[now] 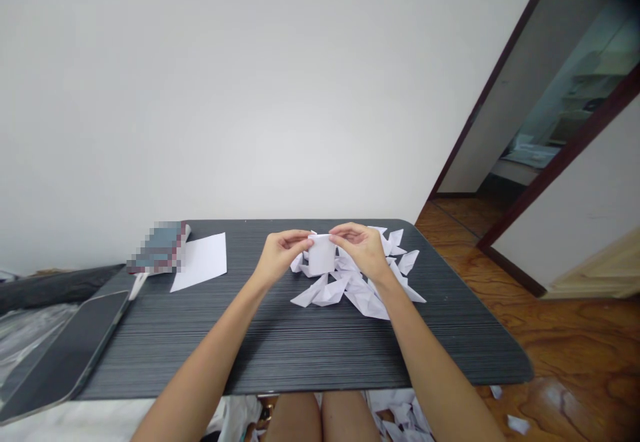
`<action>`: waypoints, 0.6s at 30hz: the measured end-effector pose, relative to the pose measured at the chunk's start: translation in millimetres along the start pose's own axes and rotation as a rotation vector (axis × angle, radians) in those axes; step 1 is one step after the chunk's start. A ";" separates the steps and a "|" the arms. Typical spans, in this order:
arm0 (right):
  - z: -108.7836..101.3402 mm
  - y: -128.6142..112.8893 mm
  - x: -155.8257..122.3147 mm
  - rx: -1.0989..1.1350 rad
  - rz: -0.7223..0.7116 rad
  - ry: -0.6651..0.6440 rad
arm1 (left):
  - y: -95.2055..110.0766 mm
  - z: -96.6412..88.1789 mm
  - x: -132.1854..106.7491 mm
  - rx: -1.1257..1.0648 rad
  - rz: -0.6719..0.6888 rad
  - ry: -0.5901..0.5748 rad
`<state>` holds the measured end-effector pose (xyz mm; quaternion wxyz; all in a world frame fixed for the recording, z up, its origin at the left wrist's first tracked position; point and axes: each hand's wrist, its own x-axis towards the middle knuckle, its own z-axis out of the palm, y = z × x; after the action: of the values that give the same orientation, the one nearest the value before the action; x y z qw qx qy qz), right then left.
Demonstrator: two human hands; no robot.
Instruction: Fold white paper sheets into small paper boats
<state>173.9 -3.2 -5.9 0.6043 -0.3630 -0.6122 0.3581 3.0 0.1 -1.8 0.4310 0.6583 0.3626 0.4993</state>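
Observation:
A small white sheet of paper (321, 255) is held up by its top edge between my two hands, above the table. My left hand (284, 251) pinches its upper left corner between thumb and fingers. At the upper right corner, my right hand (361, 247) grips the same edge in a pinch. The top edge looks folded over in a narrow strip. Behind and below the sheet lies a loose heap of folded white paper pieces (367, 297), partly hidden by my right hand and forearm.
On the dark table (320, 355), a flat white sheet (206, 260) lies at the left beside a blurred-out book-like object (160, 245). A dark, flat panel (65, 355) extends at the left edge. Paper scraps (519, 424) lie on the wooden floor at right. A wall stands behind.

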 end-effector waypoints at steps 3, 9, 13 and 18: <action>0.3 -0.3 -0.1 0.007 0.021 0.003 | 1.4 -2.3 0.3 0.035 -0.008 -0.009; 0.1 -2.3 -0.2 0.051 0.085 -0.024 | 1.4 -0.9 -2.6 0.189 0.145 0.082; -0.7 -1.2 -0.3 0.071 0.097 -0.041 | 0.9 2.2 -5.2 0.275 0.250 0.125; 2.8 -0.8 -1.3 0.090 0.103 -0.052 | -1.1 6.5 -8.4 0.417 0.313 0.260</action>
<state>171.1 -4.8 -5.9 0.5847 -0.3570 -0.5915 0.4253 7.2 -8.5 -6.6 0.1540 0.7110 0.4039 0.5547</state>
